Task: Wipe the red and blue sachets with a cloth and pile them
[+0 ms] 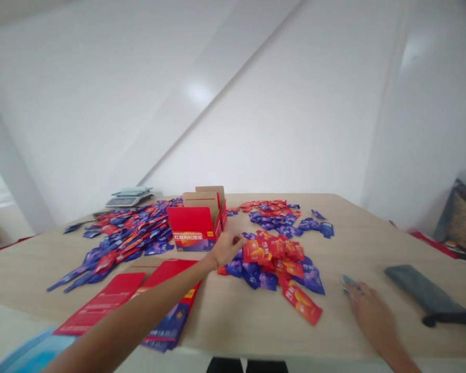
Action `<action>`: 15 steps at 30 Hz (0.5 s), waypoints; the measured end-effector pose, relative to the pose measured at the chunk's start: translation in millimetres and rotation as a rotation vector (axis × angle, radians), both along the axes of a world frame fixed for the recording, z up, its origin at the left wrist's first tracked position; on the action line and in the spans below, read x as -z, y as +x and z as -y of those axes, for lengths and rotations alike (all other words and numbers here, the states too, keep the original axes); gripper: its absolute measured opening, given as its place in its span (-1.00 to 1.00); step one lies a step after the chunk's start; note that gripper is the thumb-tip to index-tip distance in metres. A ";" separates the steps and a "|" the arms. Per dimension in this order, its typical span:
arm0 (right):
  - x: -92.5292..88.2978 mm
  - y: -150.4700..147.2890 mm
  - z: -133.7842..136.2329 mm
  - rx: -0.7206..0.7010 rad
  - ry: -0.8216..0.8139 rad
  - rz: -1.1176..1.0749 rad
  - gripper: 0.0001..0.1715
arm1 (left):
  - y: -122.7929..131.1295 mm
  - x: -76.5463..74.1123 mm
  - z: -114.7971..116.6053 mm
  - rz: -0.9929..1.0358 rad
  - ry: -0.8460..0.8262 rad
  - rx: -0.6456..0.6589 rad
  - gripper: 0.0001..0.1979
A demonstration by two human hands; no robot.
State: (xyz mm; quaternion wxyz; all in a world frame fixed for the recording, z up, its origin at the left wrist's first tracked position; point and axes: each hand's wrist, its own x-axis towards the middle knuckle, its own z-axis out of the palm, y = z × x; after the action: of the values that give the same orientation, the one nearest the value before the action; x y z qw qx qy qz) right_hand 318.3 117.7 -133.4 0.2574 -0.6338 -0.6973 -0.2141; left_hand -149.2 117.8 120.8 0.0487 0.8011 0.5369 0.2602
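Observation:
My left hand [226, 249] reaches over the table with its fingers closed at the left edge of a red sachet [255, 250]. That sachet lies at the top of a near pile of red and purple sachets [266, 280]. One red sachet [302, 302] sticks out at the pile's front. To the left of my left hand stands an open red box [190, 228], with more open boxes behind it. My right hand [375, 316] rests low on the right, its fingers closed on a small grey-blue object [348, 282], too blurred to name.
Flattened red and purple cartons [171, 316] lie at the front left edge. A large sachet heap [128, 233] spreads behind them, with a scale [128, 199] at the back. Another sachet pile [274, 215] sits farther back. A dark grey pouch [427, 292] lies at right.

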 end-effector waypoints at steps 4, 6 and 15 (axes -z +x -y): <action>-11.6 -3.9 4.9 0.031 -0.049 0.059 -0.55 | -20.1 41.6 86.5 -0.229 0.194 0.198 -0.73; -14.5 -4.1 6.0 0.037 -0.061 0.072 -0.54 | -30.3 67.9 118.8 -0.444 0.332 0.325 -0.67; -18.4 -3.0 7.8 0.044 -0.086 0.112 -0.55 | -56.9 133.9 142.7 -0.626 0.197 0.450 -0.81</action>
State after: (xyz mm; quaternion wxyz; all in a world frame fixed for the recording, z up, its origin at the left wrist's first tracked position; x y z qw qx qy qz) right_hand 315.4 109.8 -115.0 0.1857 -0.6464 -0.7051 -0.2248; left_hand -206.1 -24.9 -13.0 -0.1387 0.9401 0.3094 0.0363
